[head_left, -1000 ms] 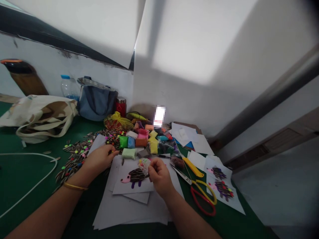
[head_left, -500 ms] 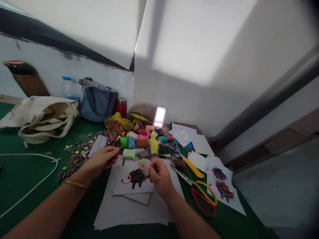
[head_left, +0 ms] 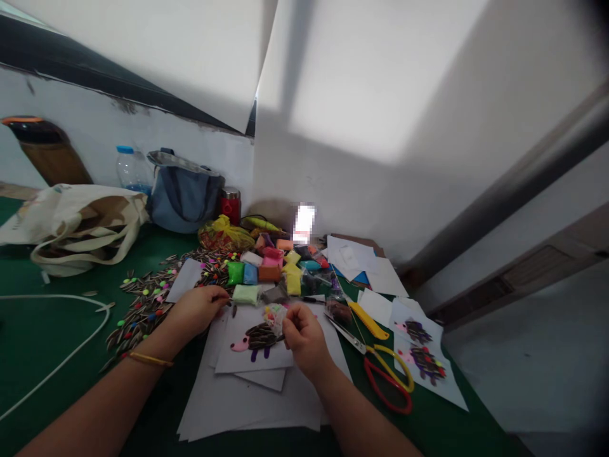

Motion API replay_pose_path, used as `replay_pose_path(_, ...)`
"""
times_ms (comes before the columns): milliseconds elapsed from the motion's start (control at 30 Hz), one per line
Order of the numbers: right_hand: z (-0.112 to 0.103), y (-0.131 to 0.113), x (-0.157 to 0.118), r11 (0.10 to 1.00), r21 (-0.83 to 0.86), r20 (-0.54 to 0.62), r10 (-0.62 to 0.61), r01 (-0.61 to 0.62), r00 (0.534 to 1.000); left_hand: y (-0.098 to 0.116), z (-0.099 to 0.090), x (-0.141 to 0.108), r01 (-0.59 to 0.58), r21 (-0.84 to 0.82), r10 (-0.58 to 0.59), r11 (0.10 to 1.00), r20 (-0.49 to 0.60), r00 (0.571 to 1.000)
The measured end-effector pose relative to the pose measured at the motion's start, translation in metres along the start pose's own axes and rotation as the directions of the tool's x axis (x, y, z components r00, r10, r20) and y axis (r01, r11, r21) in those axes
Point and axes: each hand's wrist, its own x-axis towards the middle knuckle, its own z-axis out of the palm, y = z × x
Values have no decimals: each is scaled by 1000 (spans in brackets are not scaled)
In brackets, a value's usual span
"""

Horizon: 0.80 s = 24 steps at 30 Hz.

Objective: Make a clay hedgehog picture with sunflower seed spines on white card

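Note:
My left hand [head_left: 202, 311] is closed in a pinch at the left edge of the paper pile; whatever its fingertips hold is too small to make out. A sunflower seed [head_left: 234, 311] lies just beside them. My right hand [head_left: 304, 337] is closed on a small clear plastic bag [head_left: 275, 317] with colourful bits inside. Under the bag, a white card [head_left: 238, 362] bears a hedgehog [head_left: 259, 338] with a pink face, a back of striped seeds and purple legs. The right hand covers the card's right part. Loose paper sheets [head_left: 257, 412] lie beneath the card.
Seeds mixed with coloured balls [head_left: 143, 311] spread at left. Packets of coloured clay [head_left: 269, 273] crowd the back. Scissors [head_left: 380, 362] and a yellow cutter [head_left: 368, 320] lie at right, near finished hedgehog cards [head_left: 423, 355]. Bags [head_left: 185, 197] and a lit phone [head_left: 304, 222] stand behind.
My left hand has lowered slightly, its fingertips now closer to the paper's left edge. My right hand and the bag have hardly moved.

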Motion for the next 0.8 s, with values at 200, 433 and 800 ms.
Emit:
replay_pose_path(200, 0, -3, 0, 1000, -14, 3, 0, 0, 1000, 2, -5, -4, 46, 148, -33, 988, -87, 996)
replay_pose_path(433, -1, 2, 0, 1000, -23, 5, -4, 4, 1000, 12, -15, -11, -48, 240, 96, 969, -189, 977)
replay_pose_path(800, 5, 3, -4, 996, -87, 11, -17, 18, 1000, 62, 31, -63, -783, 69, 734, 618, -409, 543)
